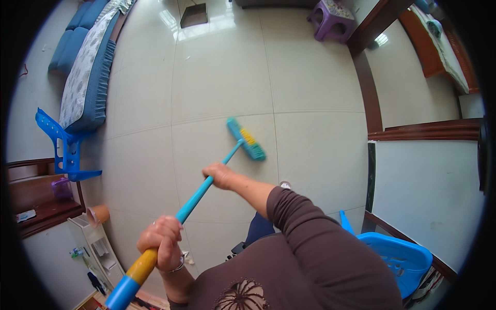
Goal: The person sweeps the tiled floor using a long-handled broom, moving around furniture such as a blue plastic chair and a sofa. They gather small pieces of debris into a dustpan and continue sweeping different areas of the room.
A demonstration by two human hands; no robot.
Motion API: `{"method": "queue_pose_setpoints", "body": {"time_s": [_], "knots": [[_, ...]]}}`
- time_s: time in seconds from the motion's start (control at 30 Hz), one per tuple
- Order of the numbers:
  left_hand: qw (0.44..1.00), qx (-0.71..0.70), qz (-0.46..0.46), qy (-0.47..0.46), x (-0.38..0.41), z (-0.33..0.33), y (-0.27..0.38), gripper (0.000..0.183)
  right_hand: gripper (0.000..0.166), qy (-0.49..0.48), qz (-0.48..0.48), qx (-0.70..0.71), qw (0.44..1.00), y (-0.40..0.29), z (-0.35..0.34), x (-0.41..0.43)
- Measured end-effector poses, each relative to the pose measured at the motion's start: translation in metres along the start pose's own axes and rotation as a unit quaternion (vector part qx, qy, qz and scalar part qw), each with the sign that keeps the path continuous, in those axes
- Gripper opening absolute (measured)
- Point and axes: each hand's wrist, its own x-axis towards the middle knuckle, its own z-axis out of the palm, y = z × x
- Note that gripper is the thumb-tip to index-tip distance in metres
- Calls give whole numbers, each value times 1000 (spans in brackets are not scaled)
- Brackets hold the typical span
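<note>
My left hand (162, 242) is closed around the upper part of a broom handle (193, 199), near its yellow and blue end. Lower down the turquoise shaft, my right hand (219, 175) grips it, with that arm reaching across from the right. The broom head (246, 139), turquoise with a yellow stripe and green bristles, lies at a slant on the pale tiled floor (217, 85). Its bristle end is slightly blurred. A dustpan (194, 15) rests on the floor at the far top, well beyond the broom.
A blue plastic chair (69, 151) and a blue-skirted daybed (87, 77) stand at left, with a white shelf unit (99, 248) and an orange bin (99, 215) lower down. A purple stool (334, 23) stands top right, beside a dark door frame. Another blue chair (403, 255) is close at right.
</note>
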Motion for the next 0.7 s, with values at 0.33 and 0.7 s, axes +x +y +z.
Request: {"method": "queue_pose_setpoints", "body": {"time_s": [0.33,0.7], "knots": [[978,-176,-23,-113,53,50,-30,20,6,137,50,-158,977,25,-165,-49],[978,-62,-157,-120,92,124,-150,6,6,71,92,-182,976,208,-228,-57]]}}
